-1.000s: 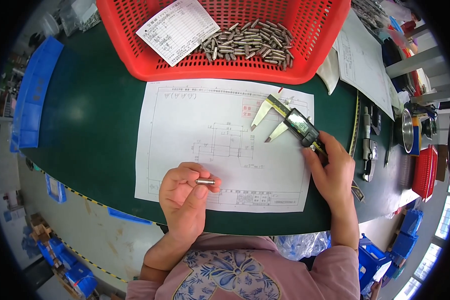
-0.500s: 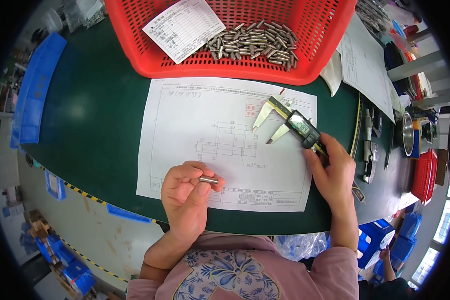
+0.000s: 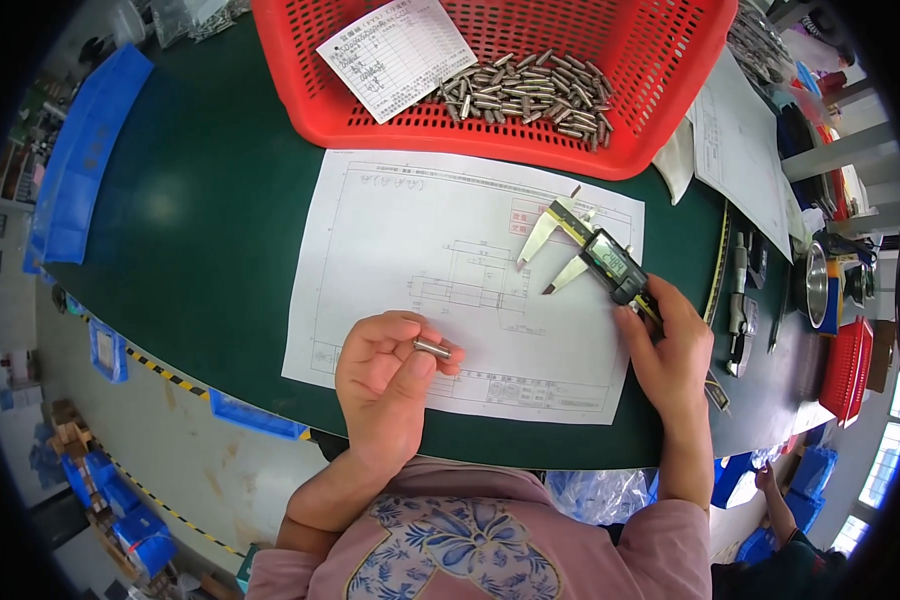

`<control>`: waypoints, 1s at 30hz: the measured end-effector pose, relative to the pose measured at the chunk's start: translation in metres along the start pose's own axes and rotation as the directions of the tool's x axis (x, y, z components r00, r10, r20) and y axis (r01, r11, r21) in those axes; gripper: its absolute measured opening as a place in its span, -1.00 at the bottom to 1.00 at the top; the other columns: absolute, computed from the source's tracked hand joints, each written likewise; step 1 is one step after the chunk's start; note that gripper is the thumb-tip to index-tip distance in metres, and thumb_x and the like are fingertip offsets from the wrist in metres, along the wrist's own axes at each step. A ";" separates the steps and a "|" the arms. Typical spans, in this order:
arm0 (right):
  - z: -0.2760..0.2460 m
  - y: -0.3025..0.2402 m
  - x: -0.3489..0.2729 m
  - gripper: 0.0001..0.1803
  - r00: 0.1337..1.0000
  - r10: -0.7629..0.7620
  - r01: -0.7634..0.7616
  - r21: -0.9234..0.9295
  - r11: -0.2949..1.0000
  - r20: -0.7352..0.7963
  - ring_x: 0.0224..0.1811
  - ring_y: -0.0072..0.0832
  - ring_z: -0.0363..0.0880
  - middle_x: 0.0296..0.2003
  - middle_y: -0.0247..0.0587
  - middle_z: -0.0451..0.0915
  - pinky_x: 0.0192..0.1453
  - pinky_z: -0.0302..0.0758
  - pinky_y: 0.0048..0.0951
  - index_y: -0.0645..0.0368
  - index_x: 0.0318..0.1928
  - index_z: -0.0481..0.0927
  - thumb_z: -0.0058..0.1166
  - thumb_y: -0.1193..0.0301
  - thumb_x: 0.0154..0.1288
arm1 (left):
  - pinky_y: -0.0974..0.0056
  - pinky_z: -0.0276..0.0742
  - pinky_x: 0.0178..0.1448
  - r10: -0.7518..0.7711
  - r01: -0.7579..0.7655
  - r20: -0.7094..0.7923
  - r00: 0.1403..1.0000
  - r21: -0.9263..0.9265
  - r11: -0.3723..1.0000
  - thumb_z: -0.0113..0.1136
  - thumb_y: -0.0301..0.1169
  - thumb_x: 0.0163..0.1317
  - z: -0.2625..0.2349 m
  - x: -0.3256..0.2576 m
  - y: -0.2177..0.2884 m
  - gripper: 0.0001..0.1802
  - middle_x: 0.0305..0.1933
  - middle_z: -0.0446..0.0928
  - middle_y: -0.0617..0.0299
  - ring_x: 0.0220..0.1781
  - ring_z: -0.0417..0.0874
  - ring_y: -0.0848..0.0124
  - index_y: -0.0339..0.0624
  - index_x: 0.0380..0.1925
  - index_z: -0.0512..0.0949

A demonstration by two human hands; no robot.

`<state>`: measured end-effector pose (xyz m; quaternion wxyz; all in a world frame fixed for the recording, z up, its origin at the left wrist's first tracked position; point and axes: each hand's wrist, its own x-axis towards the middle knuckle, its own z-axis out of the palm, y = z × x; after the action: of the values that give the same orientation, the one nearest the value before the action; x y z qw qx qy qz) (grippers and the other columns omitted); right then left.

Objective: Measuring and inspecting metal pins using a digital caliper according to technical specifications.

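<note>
Between the thumb and fingers of my left hand (image 3: 385,380) is a small metal pin (image 3: 432,347), held above the lower part of a paper drawing (image 3: 370,230). My right hand (image 3: 670,345) grips a digital caliper (image 3: 610,262) by its beam. The caliper's jaws are spread apart over the right side of the drawing, with nothing between them, and its display faces up. Beyond the sheet, a red plastic basket (image 3: 390,143) holds a heap of similar metal pins (image 3: 530,95) and a white form with handwriting (image 3: 397,55).
A blue tray (image 3: 90,160) lies at the left of the green table (image 3: 200,230). On the right are a micrometer (image 3: 738,300), more paper sheets (image 3: 735,140), a metal bowl (image 3: 816,270) and a small red basket (image 3: 848,370). Another person's arm (image 3: 775,500) shows at lower right.
The view has shifted slightly, so the basket and drawing sit a little farther right. Both hands keep their holds; the pin and the caliper stay in nearly the same pose.
</note>
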<state>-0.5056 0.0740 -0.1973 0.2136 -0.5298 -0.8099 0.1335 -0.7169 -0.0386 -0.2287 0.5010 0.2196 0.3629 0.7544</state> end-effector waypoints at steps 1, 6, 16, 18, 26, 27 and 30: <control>0.000 0.000 0.000 -0.62 1.000 -0.021 0.021 0.010 1.000 -0.001 -0.63 -0.45 0.43 -0.50 -0.15 0.50 -0.55 0.37 -0.49 0.27 -0.18 0.47 0.17 0.37 -0.04 | 0.30 0.47 -0.23 0.008 -0.008 0.007 1.000 0.001 1.000 0.01 -0.61 0.11 0.000 0.000 0.000 -0.78 -0.21 0.40 0.13 -0.27 0.53 0.32 -0.24 -0.21 0.33; 0.001 0.001 0.001 -0.62 1.000 0.005 -0.005 -0.002 1.000 0.016 -0.64 -0.45 0.43 -0.50 -0.14 0.50 -0.55 0.37 -0.49 0.27 -0.18 0.47 0.17 0.35 -0.03 | 0.29 0.43 -0.20 0.016 -0.015 0.029 0.999 -0.019 1.000 -0.01 -0.61 0.12 0.000 0.001 -0.001 -0.80 -0.21 0.38 0.12 -0.27 0.50 0.34 -0.23 -0.23 0.33; 0.001 0.001 0.002 -0.62 0.999 -0.028 0.028 -0.001 1.000 0.016 -0.64 -0.44 0.44 -0.50 -0.14 0.50 -0.55 0.37 -0.48 0.27 -0.18 0.46 0.17 0.34 -0.03 | 0.32 0.40 -0.20 0.017 -0.017 0.023 1.000 -0.018 1.000 -0.02 -0.60 0.12 -0.001 0.001 0.000 -0.81 -0.18 0.35 0.12 -0.27 0.47 0.38 -0.21 -0.24 0.32; 0.001 0.001 0.002 -0.61 0.999 0.006 -0.005 -0.024 1.000 0.035 -0.64 -0.43 0.45 -0.49 -0.14 0.50 -0.56 0.37 -0.47 0.27 -0.19 0.46 0.17 0.33 -0.03 | 0.32 0.40 -0.20 0.004 -0.003 0.020 1.000 -0.007 1.000 -0.02 -0.59 0.12 0.000 0.001 0.000 -0.81 -0.19 0.36 0.12 -0.27 0.47 0.39 -0.21 -0.24 0.32; 0.001 0.001 0.002 -0.61 0.999 -0.005 0.006 -0.003 1.000 0.047 -0.64 -0.42 0.45 -0.49 -0.13 0.50 -0.56 0.37 -0.46 0.27 -0.19 0.46 0.16 0.32 -0.03 | 0.32 0.40 -0.21 0.007 -0.007 0.032 0.999 -0.013 1.000 -0.03 -0.60 0.12 0.000 0.002 0.001 -0.81 -0.19 0.36 0.11 -0.28 0.47 0.38 -0.21 -0.23 0.32; 0.001 0.001 0.002 -0.61 0.999 0.016 -0.015 -0.024 1.000 0.045 -0.64 -0.42 0.45 -0.49 -0.13 0.50 -0.56 0.37 -0.46 0.27 -0.19 0.46 0.16 0.32 -0.03 | 0.32 0.40 -0.21 -0.001 0.002 0.036 0.999 -0.017 1.000 -0.03 -0.60 0.12 0.000 0.002 0.001 -0.81 -0.19 0.36 0.11 -0.29 0.48 0.38 -0.21 -0.23 0.32; 0.001 0.001 0.002 -0.61 0.998 0.023 -0.023 -0.016 1.000 0.055 -0.64 -0.42 0.44 -0.49 -0.14 0.50 -0.56 0.37 -0.46 0.28 -0.19 0.46 0.16 0.33 -0.03 | 0.32 0.40 -0.20 0.001 -0.001 0.018 1.000 -0.004 1.000 -0.03 -0.60 0.12 0.000 0.001 0.000 -0.81 -0.19 0.36 0.11 -0.29 0.48 0.38 -0.21 -0.23 0.33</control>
<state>-0.5054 0.0762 -0.1983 0.1855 -0.5368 -0.8104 0.1443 -0.7178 -0.0378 -0.2286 0.5044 0.2258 0.3569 0.7531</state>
